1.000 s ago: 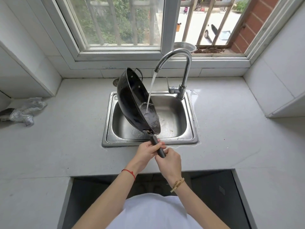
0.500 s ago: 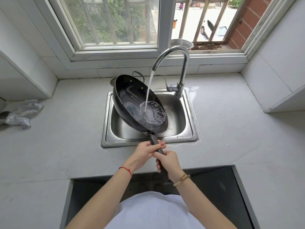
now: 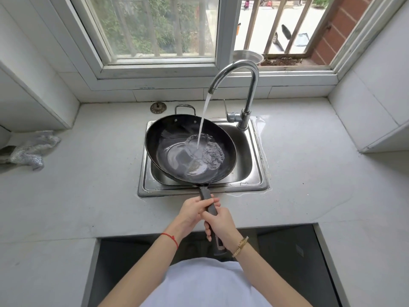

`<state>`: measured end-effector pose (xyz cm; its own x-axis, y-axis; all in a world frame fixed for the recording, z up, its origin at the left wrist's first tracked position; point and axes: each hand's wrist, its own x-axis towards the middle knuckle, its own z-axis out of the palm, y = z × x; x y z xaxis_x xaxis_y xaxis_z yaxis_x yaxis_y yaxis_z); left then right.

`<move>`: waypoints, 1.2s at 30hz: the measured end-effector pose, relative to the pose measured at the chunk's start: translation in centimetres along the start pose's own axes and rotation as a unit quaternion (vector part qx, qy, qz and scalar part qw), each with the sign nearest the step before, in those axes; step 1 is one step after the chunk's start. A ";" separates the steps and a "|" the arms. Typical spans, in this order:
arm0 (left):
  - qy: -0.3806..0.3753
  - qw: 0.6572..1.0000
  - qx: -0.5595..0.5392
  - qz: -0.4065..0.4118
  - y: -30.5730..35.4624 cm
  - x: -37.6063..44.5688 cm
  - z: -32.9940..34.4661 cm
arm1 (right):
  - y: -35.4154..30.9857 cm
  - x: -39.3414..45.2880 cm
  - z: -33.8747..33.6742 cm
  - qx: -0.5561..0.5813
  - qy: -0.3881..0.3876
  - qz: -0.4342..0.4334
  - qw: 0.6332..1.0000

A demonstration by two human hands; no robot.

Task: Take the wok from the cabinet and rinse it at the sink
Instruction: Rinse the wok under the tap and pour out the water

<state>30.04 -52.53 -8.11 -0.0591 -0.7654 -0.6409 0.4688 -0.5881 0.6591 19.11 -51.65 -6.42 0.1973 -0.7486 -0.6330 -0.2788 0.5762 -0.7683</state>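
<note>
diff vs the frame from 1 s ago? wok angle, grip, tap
The wok has rolled from steeply tilted on its side to nearly level, bowl facing up over the sink, so water now pools inside instead of running off. Unchanged: the left hand and right hand keep gripping the handle, nothing let go; the faucet is running as before; the cloth lies where it was.

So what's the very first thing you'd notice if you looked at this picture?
The big round black metal wok, held over the steel sink in the middle, catches the eye first. A stream of water pours into it from the curved chrome tap just behind. Nearer the camera, the left hand and the right hand keep their grip on the wok's long dark handle.
</note>
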 end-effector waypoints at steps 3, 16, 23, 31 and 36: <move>0.034 0.999 0.018 0.012 -0.3 0.0 0.3 | 0.2 -0.1 0.1 -0.052 0.028 -0.018 0.998; -0.014 0.999 -0.045 0.024 0.8 -0.5 1.2 | 0.4 -0.5 -0.2 -0.170 0.093 -0.124 0.973; 0.036 0.997 0.007 0.073 1.7 -0.4 1.2 | -0.4 -0.2 -0.1 -0.083 0.063 -0.118 0.988; 0.047 0.993 0.058 0.089 2.6 -0.9 0.8 | -2.3 -1.2 0.3 -0.036 0.038 -0.092 0.994; -0.006 0.998 -0.032 0.049 2.6 -1.1 0.2 | -2.8 -1.3 1.0 -0.101 0.066 -0.096 0.988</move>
<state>31.13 -53.27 -5.65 -0.0214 -0.8214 -0.5700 0.5287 -0.4932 0.6908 20.54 -51.98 -3.49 0.1447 -0.8819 -0.4487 -0.4330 0.3513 -0.8301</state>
